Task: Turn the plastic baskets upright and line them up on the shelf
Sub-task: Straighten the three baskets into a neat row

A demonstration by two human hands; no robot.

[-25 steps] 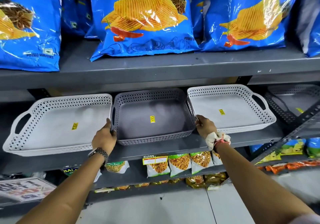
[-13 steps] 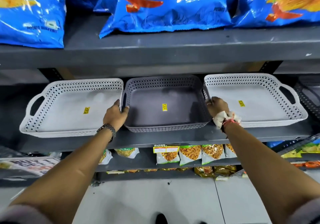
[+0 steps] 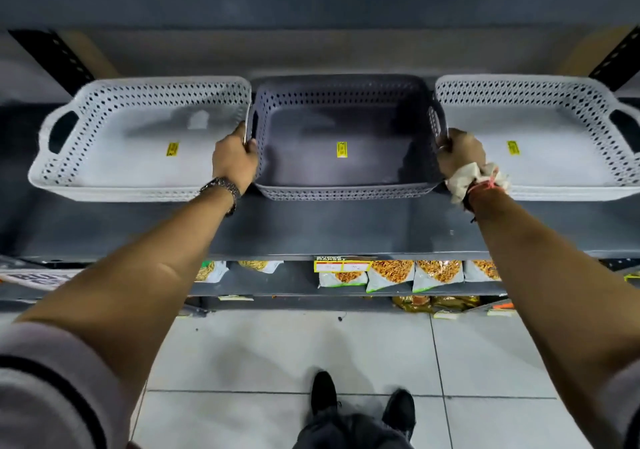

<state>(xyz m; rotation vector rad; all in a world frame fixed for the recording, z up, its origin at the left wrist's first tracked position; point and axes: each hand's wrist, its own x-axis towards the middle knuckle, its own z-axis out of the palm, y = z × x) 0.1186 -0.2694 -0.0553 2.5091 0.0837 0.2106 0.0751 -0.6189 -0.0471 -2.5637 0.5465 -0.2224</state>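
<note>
Shoes point(image 3: 362, 402), black, stand on the pale floor tiles point(image 3: 263, 355) at the bottom of the view, below two bare forearms reaching forward. Beyond the tiles, a low shelf holds snack packets point(image 3: 389, 275) with a yellow price tag point(image 3: 341, 265) hanging just above them. Higher and farther, the grey shelf point(image 3: 346, 226) carries three perforated plastic baskets, all upright and side by side in a row. The left hand point(image 3: 235, 161), with a metal watch point(image 3: 223, 187) at its wrist, is curled over the left handle of the dark grey basket point(image 3: 343, 171) in the middle, thumb inside the wall. The right hand point(image 3: 459, 152), with a cloth wrap point(image 3: 481, 181) and cord at its wrist, is closed on that basket's right handle. The left white basket point(image 3: 138, 157) and the right white basket point(image 3: 554, 157) flank it closely, rims nearly touching. Each basket floor bears a small yellow sticker point(image 3: 341, 149).
</note>
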